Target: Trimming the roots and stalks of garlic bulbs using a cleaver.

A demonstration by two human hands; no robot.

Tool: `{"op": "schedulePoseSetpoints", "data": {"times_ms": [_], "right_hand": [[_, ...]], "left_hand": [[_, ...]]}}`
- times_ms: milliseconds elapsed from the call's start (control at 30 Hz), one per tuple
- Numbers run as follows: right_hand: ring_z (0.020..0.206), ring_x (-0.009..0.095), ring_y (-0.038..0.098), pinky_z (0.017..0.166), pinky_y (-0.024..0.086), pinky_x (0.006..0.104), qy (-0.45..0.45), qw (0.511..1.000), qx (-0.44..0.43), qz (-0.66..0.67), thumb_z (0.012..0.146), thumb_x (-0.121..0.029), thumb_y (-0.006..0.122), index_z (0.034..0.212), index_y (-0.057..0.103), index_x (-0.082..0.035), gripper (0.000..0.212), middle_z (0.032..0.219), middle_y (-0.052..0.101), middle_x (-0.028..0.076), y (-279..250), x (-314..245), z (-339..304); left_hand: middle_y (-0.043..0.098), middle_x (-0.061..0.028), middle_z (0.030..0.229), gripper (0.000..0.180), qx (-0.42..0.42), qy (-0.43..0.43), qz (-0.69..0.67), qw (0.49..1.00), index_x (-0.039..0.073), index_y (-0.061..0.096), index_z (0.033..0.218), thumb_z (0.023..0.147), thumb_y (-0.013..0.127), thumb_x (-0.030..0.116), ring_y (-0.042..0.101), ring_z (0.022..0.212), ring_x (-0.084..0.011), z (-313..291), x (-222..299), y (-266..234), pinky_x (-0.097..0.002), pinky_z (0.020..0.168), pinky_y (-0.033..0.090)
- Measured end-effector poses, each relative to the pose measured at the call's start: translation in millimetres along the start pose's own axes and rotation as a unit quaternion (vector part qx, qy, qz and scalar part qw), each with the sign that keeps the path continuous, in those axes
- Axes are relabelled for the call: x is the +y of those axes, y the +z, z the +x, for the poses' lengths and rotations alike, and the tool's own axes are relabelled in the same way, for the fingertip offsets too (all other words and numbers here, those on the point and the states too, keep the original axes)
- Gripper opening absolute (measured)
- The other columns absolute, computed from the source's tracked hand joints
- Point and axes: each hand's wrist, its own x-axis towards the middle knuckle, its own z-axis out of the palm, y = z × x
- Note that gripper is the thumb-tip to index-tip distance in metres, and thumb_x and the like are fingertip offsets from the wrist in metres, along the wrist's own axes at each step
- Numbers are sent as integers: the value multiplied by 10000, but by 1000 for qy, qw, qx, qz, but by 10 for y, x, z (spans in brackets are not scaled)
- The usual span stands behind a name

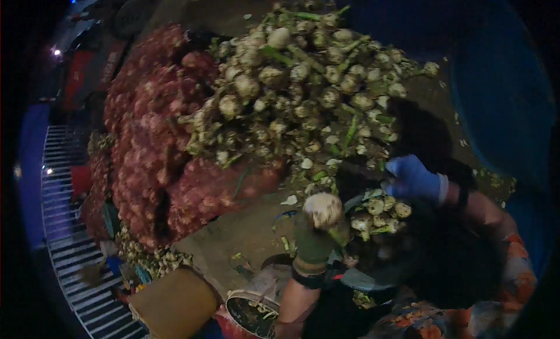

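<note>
My left hand (312, 245), in a dark green glove with a striped cuff, is closed round a pale garlic bulb (324, 209) held upward. To its right is my right hand (417, 178) in a blue glove, its fingers curled; shadow and blur hide what they grip. Just below the right hand several trimmed bulbs (379, 213) lie together in a dark container whose edges are hard to make out. Beyond both hands rises a large heap of garlic (303, 82), some bulbs with green stalks.
Full red mesh sacks (154, 123) are stacked left of the heap. Nearer me stand a brown box-like block (175, 307) and a red bucket with a pale rim (230, 295). White bars (76, 251) line the left. Large blue sheeting (501, 94) is at the right.
</note>
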Motion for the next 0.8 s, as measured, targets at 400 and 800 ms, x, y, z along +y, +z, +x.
{"op": "schedulePoseSetpoints", "data": {"times_ms": [400, 800], "right_hand": [[602, 328, 608, 541, 478, 378, -19, 992, 0, 125, 716, -263, 721, 823, 633, -7, 292, 664, 595, 182, 218, -441, -135], [637, 293, 619, 589, 482, 420, 39, 973, -119, 196, 706, -291, 736, 779, 642, 18, 331, 654, 605, 208, 758, 2, -246]], "left_hand": [[595, -110, 1177, 519, -26, -10, -194, 981, 78, 567, 1188, 829, 628, 447, 568, 1061, -291, 100, 58, 699, -446, 924, 476], [592, -96, 1102, 425, 1, 175, -26, 984, 36, 592, 1063, 739, 749, 261, 552, 1088, -255, -140, 268, 532, -427, 989, 430]]}}
